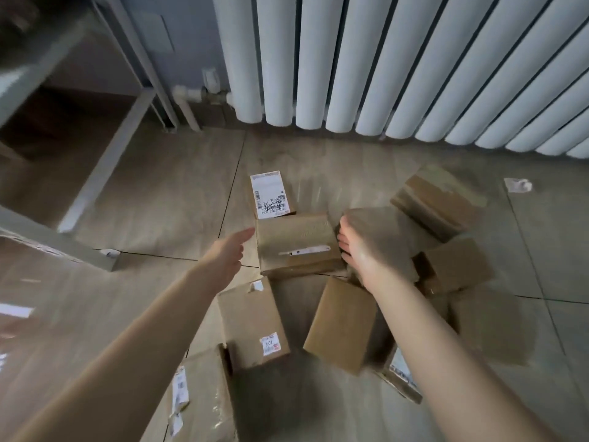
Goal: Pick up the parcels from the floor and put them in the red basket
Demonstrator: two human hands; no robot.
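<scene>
Several brown cardboard parcels lie scattered on the tiled floor. A mid-sized parcel (pixel 296 244) with a white strip label sits in the middle. My left hand (pixel 228 253) is open just left of it, fingers stretched toward its left side, a small gap between. My right hand (pixel 357 250) rests at the parcel's right edge with fingers curled down against it; the fingertips are hidden. A small parcel with a white shipping label (pixel 271 194) lies behind it. More parcels (pixel 253 323) (pixel 341 323) (pixel 436 199) lie around. No red basket is in view.
A white radiator (pixel 398 65) runs along the back wall. A grey metal shelf frame (pixel 105 173) stands at the left, its foot on the floor. A large taped parcel (pixel 204 400) lies at the bottom left. A paper scrap (pixel 518 185) lies at the far right.
</scene>
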